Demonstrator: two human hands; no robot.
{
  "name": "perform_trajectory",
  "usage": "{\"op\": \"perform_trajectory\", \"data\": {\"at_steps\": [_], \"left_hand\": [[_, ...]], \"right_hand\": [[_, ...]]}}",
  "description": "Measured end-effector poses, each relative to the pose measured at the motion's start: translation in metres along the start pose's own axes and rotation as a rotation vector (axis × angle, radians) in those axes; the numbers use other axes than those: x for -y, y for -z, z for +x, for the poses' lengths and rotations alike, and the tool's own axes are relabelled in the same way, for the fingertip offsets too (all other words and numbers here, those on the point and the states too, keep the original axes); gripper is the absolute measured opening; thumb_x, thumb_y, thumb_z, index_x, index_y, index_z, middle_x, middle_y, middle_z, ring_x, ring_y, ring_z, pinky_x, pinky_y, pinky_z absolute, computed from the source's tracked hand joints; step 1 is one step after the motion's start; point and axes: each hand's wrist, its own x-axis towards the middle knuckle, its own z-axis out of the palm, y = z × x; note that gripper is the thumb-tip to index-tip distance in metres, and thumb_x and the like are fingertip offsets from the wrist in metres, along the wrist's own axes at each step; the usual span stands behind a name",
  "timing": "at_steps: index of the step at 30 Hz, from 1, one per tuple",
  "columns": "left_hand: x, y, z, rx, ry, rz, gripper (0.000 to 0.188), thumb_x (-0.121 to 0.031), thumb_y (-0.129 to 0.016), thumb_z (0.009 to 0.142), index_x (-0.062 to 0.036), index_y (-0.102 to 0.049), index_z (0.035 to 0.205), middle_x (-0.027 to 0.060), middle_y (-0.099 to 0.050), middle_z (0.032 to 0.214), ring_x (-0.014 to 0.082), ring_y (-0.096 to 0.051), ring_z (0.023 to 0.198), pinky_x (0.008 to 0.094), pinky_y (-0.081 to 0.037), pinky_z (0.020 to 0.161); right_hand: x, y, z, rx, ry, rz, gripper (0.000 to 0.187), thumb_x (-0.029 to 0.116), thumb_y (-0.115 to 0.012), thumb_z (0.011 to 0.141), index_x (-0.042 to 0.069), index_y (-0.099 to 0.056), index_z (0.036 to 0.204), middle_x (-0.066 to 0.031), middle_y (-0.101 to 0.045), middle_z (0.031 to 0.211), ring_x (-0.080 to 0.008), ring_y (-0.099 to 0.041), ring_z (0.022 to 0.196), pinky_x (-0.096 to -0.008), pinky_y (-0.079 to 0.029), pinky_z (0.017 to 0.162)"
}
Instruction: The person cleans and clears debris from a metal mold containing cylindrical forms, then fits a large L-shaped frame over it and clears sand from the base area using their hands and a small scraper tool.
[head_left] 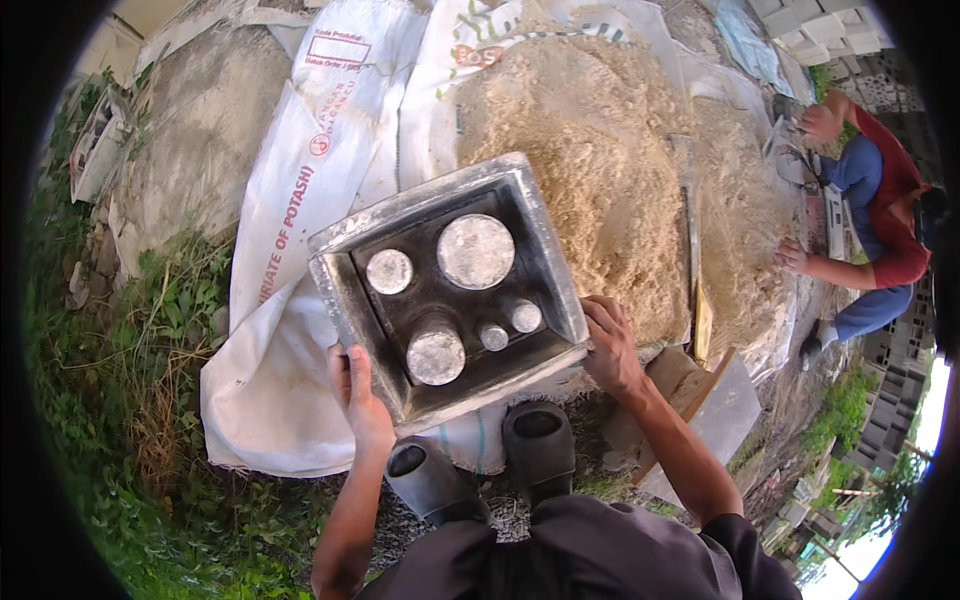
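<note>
Edges around the dark grey, square, open-topped box with a pale, scuffed rim [420, 205]: all four in view, turned askew, with the open face toward the viewer. Widest room for moving on the left, over low, creased white woven-plastic sacking with red print [265, 390]; beyond its left border, a fringe of leafy green plants [165, 330]. On the far right side, a broad heap of loose tan sand [600, 140]. Tighter room on the near side, with a pair of rounded dark rubber clogs [540, 450] just beyond the near rim, and on the near right, with a tilted, flat, pale grey panel [728, 425] near the right forearm. Farther right, well apart from the box, a crouching co-worker in a red top and blue trousers [895, 190].

Relative to the hands: box between both, apparently held up above the sacking. Left hand [362, 400] partly curled against the near left corner, grip partly hidden underneath. Right hand [612, 348] bent around the near right corner, fingertips hidden behind the wall. Inside the box, apart from one another, five pale grey, round-topped cylinders of unequal width [476, 250]: widest at the far right, narrowest toward the near right.
</note>
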Motion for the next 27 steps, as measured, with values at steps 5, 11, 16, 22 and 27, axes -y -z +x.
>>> {"op": "perform_trajectory", "data": {"at_steps": [5, 11, 16, 22, 27], "left_hand": [[0.001, 0.002, 0.002, 0.039, -0.002, 0.019, 0.023, -0.024, -0.054, 0.099, -0.0053, -0.053, 0.113, -0.0020, -0.053, 0.101, 0.0066, -0.044, 0.093, 0.0229, -0.035, 0.086], [0.004, 0.002, 0.006, 0.095, -0.070, -0.005, 0.023, -0.024, -0.054, 0.099, -0.0057, -0.053, 0.113, -0.0021, -0.051, 0.100, 0.0059, -0.042, 0.090, 0.0217, -0.034, 0.084], [0.006, -0.003, 0.004, 0.091, -0.061, -0.013, 0.021, -0.023, -0.053, 0.100, -0.0050, -0.052, 0.110, -0.0024, -0.050, 0.096, 0.0057, -0.039, 0.085, 0.0214, -0.033, 0.078], [-0.003, -0.007, 0.001, 0.093, -0.023, 0.003, 0.019, -0.024, -0.052, 0.100, -0.0057, -0.051, 0.107, -0.0031, -0.048, 0.092, 0.0051, -0.039, 0.082, 0.0218, -0.034, 0.076], [-0.006, -0.008, 0.010, 0.114, 0.025, -0.001, 0.021, -0.027, -0.052, 0.100, -0.0074, -0.049, 0.107, -0.0022, -0.049, 0.095, 0.0058, -0.041, 0.085, 0.0236, -0.035, 0.081]], "right_hand": [[0.004, -0.002, 0.011, -0.009, 0.068, 0.060, 0.042, 0.003, -0.072, 0.064, -0.004, -0.061, 0.104, -0.0164, -0.061, 0.107, -0.0355, -0.056, 0.104, -0.0427, -0.043, 0.090], [-0.004, -0.009, 0.005, 0.048, 0.056, 0.073, 0.049, 0.003, -0.072, 0.065, -0.007, -0.057, 0.111, -0.0198, -0.060, 0.110, -0.0370, -0.056, 0.105, -0.0438, -0.044, 0.090], [-0.005, -0.008, 0.003, 0.063, 0.028, 0.091, 0.048, 0.001, -0.070, 0.066, -0.007, -0.057, 0.112, -0.0194, -0.060, 0.110, -0.0364, -0.056, 0.105, -0.0436, -0.044, 0.091], [-0.009, 0.000, 0.004, 0.120, 0.046, 0.084, 0.046, -0.003, -0.067, 0.066, -0.005, -0.058, 0.111, -0.0179, -0.061, 0.110, -0.0358, -0.056, 0.108, -0.0428, -0.044, 0.094], [-0.003, -0.006, 0.001, 0.108, -0.005, 0.056, 0.044, -0.004, -0.067, 0.065, -0.004, -0.059, 0.109, -0.0176, -0.062, 0.111, -0.0354, -0.057, 0.109, -0.0431, -0.044, 0.095]]}}
